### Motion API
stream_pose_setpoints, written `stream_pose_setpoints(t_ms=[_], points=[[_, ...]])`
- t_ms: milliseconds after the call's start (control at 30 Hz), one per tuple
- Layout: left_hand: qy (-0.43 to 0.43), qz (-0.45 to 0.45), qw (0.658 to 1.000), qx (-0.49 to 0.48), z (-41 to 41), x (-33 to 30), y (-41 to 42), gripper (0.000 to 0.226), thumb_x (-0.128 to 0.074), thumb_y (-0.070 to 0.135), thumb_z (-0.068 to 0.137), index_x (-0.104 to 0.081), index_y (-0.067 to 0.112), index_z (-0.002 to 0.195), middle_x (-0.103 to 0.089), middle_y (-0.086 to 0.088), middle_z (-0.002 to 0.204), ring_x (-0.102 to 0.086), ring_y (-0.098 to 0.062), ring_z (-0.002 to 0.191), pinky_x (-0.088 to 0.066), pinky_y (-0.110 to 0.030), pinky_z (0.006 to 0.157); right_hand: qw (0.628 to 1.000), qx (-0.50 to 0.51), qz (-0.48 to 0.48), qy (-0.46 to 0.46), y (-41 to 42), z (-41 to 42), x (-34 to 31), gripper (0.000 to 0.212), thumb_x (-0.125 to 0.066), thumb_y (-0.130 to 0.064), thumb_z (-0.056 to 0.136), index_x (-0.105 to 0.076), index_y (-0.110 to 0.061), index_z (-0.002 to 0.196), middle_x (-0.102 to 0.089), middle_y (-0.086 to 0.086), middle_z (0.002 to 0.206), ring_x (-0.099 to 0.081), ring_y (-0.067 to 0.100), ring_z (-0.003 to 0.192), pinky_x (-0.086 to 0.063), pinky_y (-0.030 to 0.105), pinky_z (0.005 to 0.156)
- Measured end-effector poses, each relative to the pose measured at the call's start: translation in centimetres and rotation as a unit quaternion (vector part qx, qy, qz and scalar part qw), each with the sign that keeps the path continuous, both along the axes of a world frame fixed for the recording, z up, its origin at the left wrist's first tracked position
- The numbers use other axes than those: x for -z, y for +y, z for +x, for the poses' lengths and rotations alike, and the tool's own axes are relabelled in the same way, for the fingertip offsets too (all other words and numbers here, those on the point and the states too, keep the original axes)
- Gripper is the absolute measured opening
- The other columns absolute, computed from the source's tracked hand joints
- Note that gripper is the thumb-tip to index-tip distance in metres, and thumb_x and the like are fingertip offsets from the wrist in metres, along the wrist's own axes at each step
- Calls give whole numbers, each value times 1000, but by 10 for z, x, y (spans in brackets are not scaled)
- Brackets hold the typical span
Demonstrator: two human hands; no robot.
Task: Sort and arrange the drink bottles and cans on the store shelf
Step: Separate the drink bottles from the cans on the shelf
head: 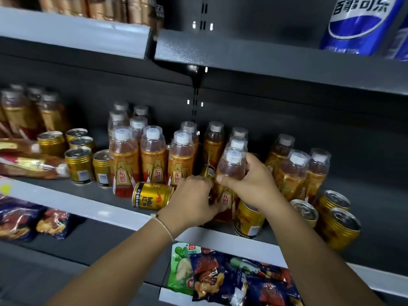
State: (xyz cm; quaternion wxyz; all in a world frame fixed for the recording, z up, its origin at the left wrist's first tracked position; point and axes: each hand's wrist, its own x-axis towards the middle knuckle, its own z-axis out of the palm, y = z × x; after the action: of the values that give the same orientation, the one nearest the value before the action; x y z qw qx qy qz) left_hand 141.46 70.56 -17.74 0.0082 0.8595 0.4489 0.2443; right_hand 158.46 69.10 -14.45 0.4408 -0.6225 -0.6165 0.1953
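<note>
Snack packets (220, 277) below; toppled can (152, 196) beside gripped bottle (228, 173).

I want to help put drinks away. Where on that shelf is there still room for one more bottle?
The bare shelf floor right of the right-hand bottle cluster is widest. A smaller patch lies in front of the upright gold cans, left of the tipped can. Around both hands and their bottle it is crowded.

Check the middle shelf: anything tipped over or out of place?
Yes. One gold can lies on its side at the shelf front, just left of the left hand, while the other cans stand upright. At far left, two bottles also lie flat. Both hands grip an upright bottle, right hand near its neck.
</note>
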Motion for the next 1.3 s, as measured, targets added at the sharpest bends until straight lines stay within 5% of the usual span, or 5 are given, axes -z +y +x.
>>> stream_pose_setpoints(t_ms=[400, 667, 933, 1067, 1300], points=[[-184, -117, 975, 42, -2, -8, 7, 81, -78, 56, 68, -43, 28, 136, -60, 9, 122, -57, -6, 107, -44, -17, 84, 983, 37, 119, 137, -8, -11, -33, 61, -86, -49, 57, -63, -41, 112, -71, -22, 100, -69, -3, 89, -62, 37, 79], [-309, -219, 919, 112, -48, -42, -3, 78, -86, 50, 62, -42, 39, 125, -65, 22, 105, -62, 9, 95, -53, -13, 79, 968, 15, 157, 194, -2, -69, -66, 51, -87, -56, 53, -67, -40, 97, -72, -20, 93, -74, 6, 81, -63, 36, 68], [-387, -312, 862, 96, -147, -51, -8, 65, -91, 20, 63, -57, 25, 117, -72, 4, 103, -69, -11, 96, -57, -38, 89, 974, -14, 114, 195, 14, -166, -66, 56, -84, -66, 48, -64, -39, 93, -71, -23, 89, -72, 1, 78, -63, 36, 71], [-402, -377, 826, 121, -212, -54, -11, 53, -84, 3, 70, -61, 15, 116, -72, -6, 107, -69, -19, 99, -58, -31, 81, 975, -67, 77, 199, 19, -224, -64, 57, -81, -66, 53, -66, -36, 98, -74, -17, 91, -73, 4, 80, -61, 32, 68], [-454, -396, 788, 126, -328, -49, -9, 48, -77, 4, 68, -65, 8, 114, -70, -17, 112, -66, -31, 107, -50, -45, 99, 959, -208, -4, 191, 29, -328, -65, 66, -88, -51, 53, -63, -37, 112, -76, -6, 97, -76, 15, 84, -61, 32, 66]])
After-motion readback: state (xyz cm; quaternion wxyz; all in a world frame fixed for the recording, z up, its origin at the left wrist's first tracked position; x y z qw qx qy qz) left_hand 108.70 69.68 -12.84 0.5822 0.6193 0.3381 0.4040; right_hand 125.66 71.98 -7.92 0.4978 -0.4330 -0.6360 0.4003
